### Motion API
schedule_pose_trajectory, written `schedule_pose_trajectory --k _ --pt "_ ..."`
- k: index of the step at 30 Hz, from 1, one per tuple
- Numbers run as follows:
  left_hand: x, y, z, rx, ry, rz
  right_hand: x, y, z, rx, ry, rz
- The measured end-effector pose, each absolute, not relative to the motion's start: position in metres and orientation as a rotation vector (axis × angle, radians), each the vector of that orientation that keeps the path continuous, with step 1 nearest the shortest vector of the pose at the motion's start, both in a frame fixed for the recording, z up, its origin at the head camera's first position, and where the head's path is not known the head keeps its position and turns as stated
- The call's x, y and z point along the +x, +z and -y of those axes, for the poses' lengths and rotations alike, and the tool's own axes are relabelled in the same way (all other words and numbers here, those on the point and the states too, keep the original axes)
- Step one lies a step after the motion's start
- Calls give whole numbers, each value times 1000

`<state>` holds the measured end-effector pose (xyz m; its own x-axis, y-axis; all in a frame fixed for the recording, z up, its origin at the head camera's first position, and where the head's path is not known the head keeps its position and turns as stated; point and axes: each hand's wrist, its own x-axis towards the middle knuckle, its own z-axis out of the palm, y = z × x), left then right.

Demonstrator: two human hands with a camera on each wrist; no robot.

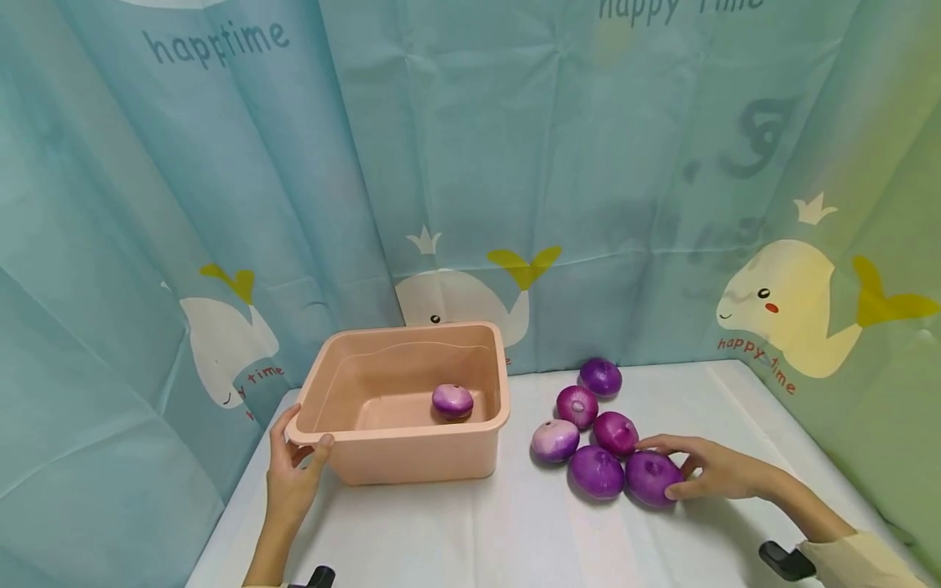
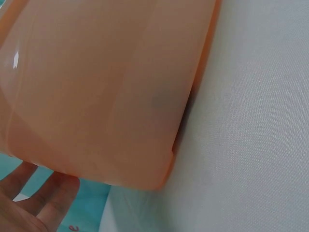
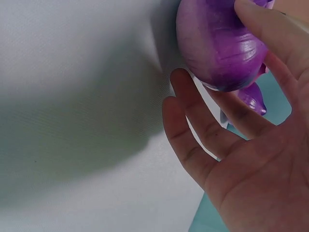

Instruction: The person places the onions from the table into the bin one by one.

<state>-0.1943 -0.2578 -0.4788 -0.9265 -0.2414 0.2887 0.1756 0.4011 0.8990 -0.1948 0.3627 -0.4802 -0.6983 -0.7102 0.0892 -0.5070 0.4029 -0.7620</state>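
Observation:
A pink plastic tub (image 1: 412, 461) stands on the white table, with one purple onion (image 1: 452, 400) lying inside it. My left hand (image 1: 301, 430) grips the tub's near left corner, thumb hooked over the rim. The left wrist view shows the tub wall (image 2: 96, 87) close up, with the fingers (image 2: 43, 203) below it. Several purple onions (image 1: 577, 406) lie in a cluster to the right of the tub. My right hand (image 1: 657, 469) holds the nearest onion (image 1: 647, 482) as it rests on the table. In the right wrist view the thumb (image 3: 270, 29) presses on that onion (image 3: 212, 48).
A teal curtain (image 1: 515, 163) with whale prints hangs close behind the table and along both sides. The white tablecloth (image 1: 470, 531) lies bare in front of the tub. The table's left edge runs just beside my left forearm.

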Motion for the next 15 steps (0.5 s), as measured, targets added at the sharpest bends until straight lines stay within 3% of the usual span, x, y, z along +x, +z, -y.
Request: schedule_pose_trajectory --k 15 --pt "-194 -479 258 59 -1543 2290 -194 -485 -365 -1006 -1186 -2406"
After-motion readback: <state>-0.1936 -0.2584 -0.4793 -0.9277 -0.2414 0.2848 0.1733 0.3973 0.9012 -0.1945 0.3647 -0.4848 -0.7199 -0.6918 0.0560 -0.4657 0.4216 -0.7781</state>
